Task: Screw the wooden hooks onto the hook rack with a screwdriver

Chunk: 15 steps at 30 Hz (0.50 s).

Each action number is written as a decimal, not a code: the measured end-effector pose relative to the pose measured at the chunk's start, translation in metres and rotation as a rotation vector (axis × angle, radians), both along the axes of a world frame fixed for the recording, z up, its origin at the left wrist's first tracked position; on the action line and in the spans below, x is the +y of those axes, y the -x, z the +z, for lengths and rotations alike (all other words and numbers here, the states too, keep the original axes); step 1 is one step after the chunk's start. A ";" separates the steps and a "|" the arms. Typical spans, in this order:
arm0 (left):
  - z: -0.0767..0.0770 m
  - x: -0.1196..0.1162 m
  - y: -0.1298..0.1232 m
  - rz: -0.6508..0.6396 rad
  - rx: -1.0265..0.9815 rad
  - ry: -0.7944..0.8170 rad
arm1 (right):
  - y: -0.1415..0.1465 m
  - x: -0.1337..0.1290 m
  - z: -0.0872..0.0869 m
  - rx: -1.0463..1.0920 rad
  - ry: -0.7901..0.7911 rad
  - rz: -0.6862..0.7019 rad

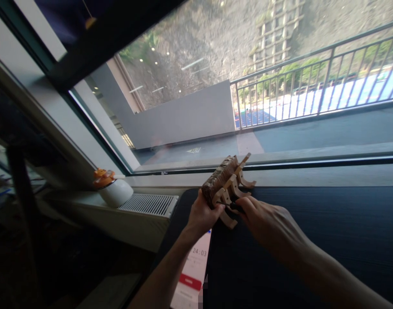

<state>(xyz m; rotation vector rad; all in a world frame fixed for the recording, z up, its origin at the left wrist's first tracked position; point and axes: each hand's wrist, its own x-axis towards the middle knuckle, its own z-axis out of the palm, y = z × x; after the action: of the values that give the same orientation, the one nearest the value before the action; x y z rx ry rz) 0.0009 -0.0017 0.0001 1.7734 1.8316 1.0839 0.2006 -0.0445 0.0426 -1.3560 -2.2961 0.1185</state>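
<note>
A small wooden model point(230, 184) with a brown, bark-like block along one side and several pale curved legs stands tilted on the dark table. My left hand point(201, 214) is closed around its near end, thumb pressed by the lowest legs. In the fingers of my right hand point(262, 216) is a black-handled screwdriver point(235, 207). Its thin shaft points left at the pale wood beside my left thumb; whether the tip touches a screw is too small to tell.
A phone point(196, 257) with a lit timer screen lies partly under my left forearm on the dark table point(328, 231). To the left, a white pot point(116, 193) with an orange figure stands near a vent grille point(149, 204). A large window point(190, 116) rises behind the table.
</note>
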 end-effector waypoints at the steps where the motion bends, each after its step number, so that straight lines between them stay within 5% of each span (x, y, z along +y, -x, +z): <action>1: -0.001 0.000 0.000 0.002 -0.001 -0.001 | 0.001 0.001 -0.002 0.018 0.026 -0.008; 9: 0.002 0.000 0.000 -0.014 -0.010 -0.003 | -0.003 0.013 -0.011 0.116 0.240 -0.061; 15: 0.002 -0.001 0.000 -0.006 -0.014 0.006 | -0.005 0.006 0.000 0.098 0.181 -0.072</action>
<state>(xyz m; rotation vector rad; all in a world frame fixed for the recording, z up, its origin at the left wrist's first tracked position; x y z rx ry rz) 0.0011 -0.0026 0.0023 1.7630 1.8184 1.0848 0.2052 -0.0387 0.0428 -1.4849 -2.1960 0.3687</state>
